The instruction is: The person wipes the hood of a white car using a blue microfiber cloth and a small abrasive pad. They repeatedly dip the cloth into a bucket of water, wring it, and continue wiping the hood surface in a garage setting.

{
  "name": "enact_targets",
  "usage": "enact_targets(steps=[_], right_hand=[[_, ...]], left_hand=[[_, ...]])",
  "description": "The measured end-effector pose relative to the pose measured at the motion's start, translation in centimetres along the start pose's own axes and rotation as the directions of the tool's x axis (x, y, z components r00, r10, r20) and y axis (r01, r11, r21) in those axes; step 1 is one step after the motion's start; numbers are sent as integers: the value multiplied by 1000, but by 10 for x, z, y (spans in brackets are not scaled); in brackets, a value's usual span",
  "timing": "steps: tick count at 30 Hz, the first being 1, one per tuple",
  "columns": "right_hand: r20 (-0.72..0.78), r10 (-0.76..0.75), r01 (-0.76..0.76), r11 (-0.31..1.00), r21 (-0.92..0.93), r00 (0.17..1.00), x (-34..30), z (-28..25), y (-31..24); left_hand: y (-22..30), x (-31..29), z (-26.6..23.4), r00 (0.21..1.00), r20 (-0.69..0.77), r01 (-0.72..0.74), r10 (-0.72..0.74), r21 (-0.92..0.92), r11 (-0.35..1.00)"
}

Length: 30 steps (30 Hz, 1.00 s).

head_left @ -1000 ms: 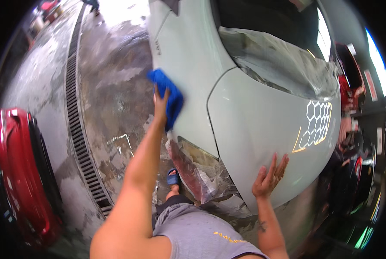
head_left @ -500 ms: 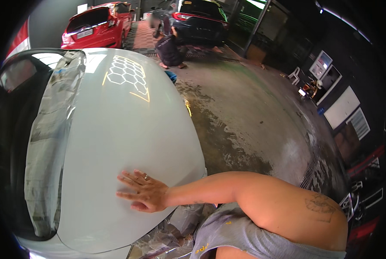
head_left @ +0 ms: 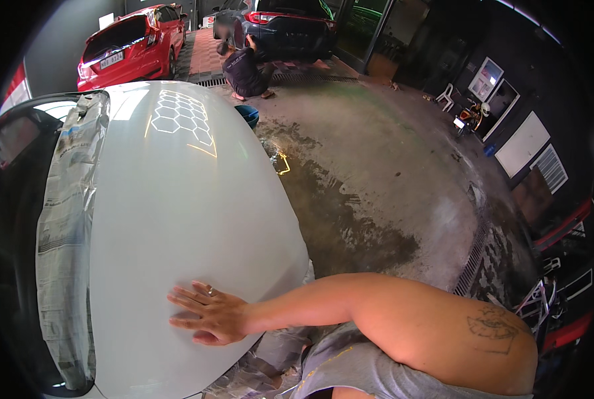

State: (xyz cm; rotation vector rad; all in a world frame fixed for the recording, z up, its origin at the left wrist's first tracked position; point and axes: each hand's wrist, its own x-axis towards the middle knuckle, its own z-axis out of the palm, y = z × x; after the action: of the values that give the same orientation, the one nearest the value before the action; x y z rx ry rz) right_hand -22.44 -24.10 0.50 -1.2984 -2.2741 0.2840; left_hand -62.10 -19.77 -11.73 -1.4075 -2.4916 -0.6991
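Observation:
My right hand (head_left: 208, 314) lies palm down on a pale, smooth car hood (head_left: 157, 233), its fingers spread and pointing left. A ring sits on one finger, and nothing is held. My bare right arm (head_left: 370, 292), tattooed near the shoulder, reaches in from the lower right. Crinkled newspaper (head_left: 64, 233) covers the strip between hood and windshield at the left. More masking paper (head_left: 263, 362) hangs at the hood's edge below my wrist. Light shows as a hexagon-patterned reflection on the far part of the hood. My left hand is out of the picture.
Beyond the hood stand a red car (head_left: 127, 46) and a dark car (head_left: 287, 30), where a person (head_left: 245, 70) squats. A blue bucket (head_left: 247, 115) is beside the hood. The concrete floor (head_left: 390, 173) has wet patches. A white chair (head_left: 445, 98) and a motorcycle (head_left: 470, 120) stand at the right wall.
The view has shifted, so the background sits further left and lower. My right hand stays flat on the hood and appears slightly nearer the lower edge. More of the bucket shows.

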Motion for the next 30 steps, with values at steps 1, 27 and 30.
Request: enact_targets(steps=[1, 27, 30], right_hand=[[1, 4, -4, 1000, 16, 1000, -1, -1, 0], [148, 125, -155, 54, 986, 981, -387, -176, -13], [188, 184, -157, -169, 973, 965, -479, -188, 7]], left_hand=[[0, -2, -3, 1000, 2, -9, 9, -5, 1000], [277, -412, -323, 461, 328, 200, 825, -944, 263], [293, -466, -330, 185, 535, 425, 824, -800, 423]])
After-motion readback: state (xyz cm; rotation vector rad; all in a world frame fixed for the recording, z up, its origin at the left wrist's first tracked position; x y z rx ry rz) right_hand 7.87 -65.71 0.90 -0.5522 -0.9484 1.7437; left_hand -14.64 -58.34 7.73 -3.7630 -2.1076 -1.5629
